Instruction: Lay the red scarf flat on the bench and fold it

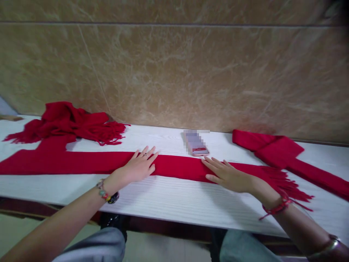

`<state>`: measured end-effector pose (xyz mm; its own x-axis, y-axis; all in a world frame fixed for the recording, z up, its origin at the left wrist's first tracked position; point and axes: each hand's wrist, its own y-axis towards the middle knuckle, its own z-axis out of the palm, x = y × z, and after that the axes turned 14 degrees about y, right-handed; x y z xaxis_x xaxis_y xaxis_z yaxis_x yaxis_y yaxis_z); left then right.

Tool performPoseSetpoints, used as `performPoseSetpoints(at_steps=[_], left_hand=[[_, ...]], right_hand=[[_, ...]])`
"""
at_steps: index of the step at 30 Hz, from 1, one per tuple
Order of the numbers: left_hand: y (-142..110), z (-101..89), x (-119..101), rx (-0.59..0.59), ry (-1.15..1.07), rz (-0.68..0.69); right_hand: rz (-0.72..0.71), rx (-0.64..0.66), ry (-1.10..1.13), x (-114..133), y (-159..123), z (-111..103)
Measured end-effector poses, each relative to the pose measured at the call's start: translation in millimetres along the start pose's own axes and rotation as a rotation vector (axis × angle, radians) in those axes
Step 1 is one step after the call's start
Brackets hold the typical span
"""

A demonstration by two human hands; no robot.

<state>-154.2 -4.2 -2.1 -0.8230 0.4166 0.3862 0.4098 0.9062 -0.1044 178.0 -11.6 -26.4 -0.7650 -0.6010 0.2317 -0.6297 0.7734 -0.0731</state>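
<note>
A long red scarf [178, 167], folded into a narrow strip, lies across the white table in the head view. Its fringed end fans out at the right, partly behind my right forearm. My left hand [140, 165] rests on the strip left of the middle, fingers spread and pointing away from me. On the strip to the right lies my right hand [227, 174], its fingers stretched out toward the upper left. Both palms face down, and neither hand grips the cloth. Toward the left, the strip joins or touches red cloth leading to a crumpled heap.
The crumpled red fringed cloth [65, 122] sits at the back left. A phone [200, 150], partly blurred, lies near the wall. Another folded red scarf [272, 147] angles across the right. A marbled tile wall [174, 76] bounds the back of the white table [174, 198].
</note>
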Motion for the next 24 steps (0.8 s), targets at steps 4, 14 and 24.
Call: performPoseSetpoints(at_steps=[4, 14, 24], left_hand=[[2.5, -12.1, -19.5, -0.156, 0.020, 0.086], [9.9, 0.0, -26.4, 0.000, -0.215, 0.227], [1.6, -13.6, -23.9, 0.059, -0.231, 0.372]], right_hand=[[0.065, -0.091, -0.010, -31.5, -9.6, -11.4], [0.190, -0.250, 0.022, -67.3, -29.7, -17.0], [0.286, -0.102, -0.255, -70.6, -33.0, -28.6]])
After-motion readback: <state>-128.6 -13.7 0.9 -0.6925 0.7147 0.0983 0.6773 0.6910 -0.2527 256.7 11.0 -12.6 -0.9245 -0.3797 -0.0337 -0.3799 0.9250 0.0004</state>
